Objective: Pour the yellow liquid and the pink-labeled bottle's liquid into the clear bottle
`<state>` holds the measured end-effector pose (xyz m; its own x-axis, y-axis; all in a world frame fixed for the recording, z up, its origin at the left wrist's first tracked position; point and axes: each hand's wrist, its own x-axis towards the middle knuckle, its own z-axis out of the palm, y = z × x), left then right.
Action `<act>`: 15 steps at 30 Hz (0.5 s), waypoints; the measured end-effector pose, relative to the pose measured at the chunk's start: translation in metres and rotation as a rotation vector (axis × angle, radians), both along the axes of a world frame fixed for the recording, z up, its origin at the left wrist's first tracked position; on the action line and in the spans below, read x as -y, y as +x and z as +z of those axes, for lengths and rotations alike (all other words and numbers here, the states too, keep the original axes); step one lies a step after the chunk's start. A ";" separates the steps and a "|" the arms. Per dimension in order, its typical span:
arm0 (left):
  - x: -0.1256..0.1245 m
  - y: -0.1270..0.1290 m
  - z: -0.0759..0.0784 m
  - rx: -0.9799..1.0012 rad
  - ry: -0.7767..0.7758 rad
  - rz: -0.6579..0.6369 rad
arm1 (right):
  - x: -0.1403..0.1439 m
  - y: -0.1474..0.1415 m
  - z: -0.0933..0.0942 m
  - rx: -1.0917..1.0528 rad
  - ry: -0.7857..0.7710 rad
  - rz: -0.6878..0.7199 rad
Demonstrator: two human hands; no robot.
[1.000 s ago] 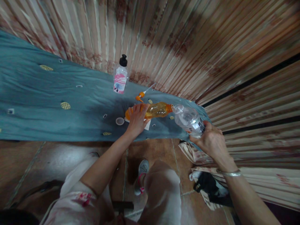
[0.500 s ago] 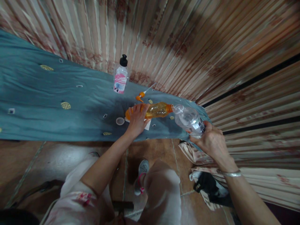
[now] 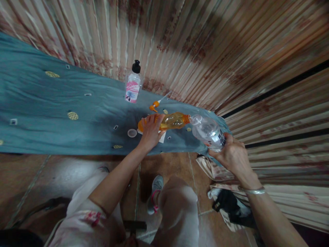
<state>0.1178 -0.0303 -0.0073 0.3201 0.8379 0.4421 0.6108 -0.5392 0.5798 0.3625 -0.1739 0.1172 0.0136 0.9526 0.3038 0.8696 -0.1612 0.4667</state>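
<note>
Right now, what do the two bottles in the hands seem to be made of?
Orange bottle, in the left hand: probably thin clear plastic; amber liquid shows through, glossy.
Clear bottle, in the right hand: likely the same transparent plastic, with highlights and a printed label.

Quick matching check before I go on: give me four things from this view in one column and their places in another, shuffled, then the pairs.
1. orange bottle
2. clear bottle
3. pump bottle
4. white cap

A. upright by the curtain
B. loose on the teal cloth
C. in the right hand
D. tilted under the left hand

Pairs: 1-D, 2-C, 3-A, 4-B
</note>
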 end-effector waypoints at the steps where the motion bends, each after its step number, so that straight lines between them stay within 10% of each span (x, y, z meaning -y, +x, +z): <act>1: 0.000 0.000 0.000 -0.002 -0.004 -0.002 | 0.000 0.000 0.000 0.001 0.002 0.000; 15: 0.001 -0.001 0.004 0.000 -0.018 -0.006 | 0.000 0.001 0.000 -0.015 -0.003 0.001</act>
<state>0.1170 -0.0314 -0.0036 0.3251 0.8440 0.4265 0.6078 -0.5320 0.5895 0.3636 -0.1740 0.1171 0.0172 0.9537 0.3004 0.8767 -0.1588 0.4540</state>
